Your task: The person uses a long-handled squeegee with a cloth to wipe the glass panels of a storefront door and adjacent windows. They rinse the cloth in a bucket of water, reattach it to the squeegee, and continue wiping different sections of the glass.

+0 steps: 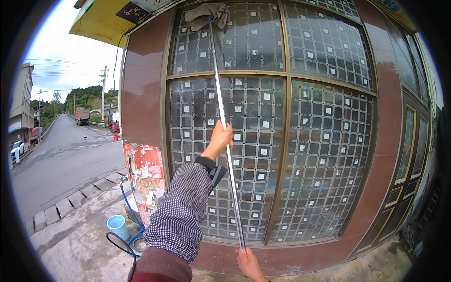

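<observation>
A long metal pole (220, 95) runs up across a large framed window (260, 105). My left hand (220, 139) grips the pole around its middle, with the arm in a checked sleeve cover and a dark band at the wrist. Lower down, my right hand (248, 262) is closed around the pole near its bottom end. At the top of the pole, beyond a blue fitting, a grey-brown cloth (207, 16) is draped against the upper left pane. The glass shows a grid pattern with small white squares.
A light blue bucket (118, 226) stands on the concrete at lower left, beside a coiled blue hose (135, 243) and a tap (122, 179). Reddish-brown wall panels (142, 95) frame the window. A door (405, 158) is at right. A road (70, 148) with parked trucks lies at left.
</observation>
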The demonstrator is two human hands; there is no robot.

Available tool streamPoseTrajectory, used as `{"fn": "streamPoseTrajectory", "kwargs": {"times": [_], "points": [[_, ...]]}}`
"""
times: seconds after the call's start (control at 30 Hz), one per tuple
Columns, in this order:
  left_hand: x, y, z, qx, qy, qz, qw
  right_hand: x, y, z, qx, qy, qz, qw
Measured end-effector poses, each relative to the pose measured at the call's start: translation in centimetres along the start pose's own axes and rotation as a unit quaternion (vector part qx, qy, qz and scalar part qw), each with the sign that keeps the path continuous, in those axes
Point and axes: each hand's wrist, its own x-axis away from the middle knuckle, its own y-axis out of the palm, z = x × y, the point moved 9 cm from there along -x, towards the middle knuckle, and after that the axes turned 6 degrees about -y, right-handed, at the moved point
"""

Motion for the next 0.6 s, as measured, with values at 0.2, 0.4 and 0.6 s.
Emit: {"fn": "streamPoseTrajectory", "kwargs": {"times": [0.2,0.4,0.6], "points": [[19.2,-2.6,-17.8,0.043,-0.079,-0.030,0.996,12.2,2.3,16.9,0.158,0.042,0.096,0.982],[24.2,-6.0,-20.5,0.114,-0.132,-0.086,0.981,11.5,7.6,16.1,0.173,0.054,0.123,0.976],[4.0,-11.7,-6.3,0.032,0.018,-0.064,0.997,1.5,13.0,0.6,0.239,-0.149,0.204,0.937]]}}
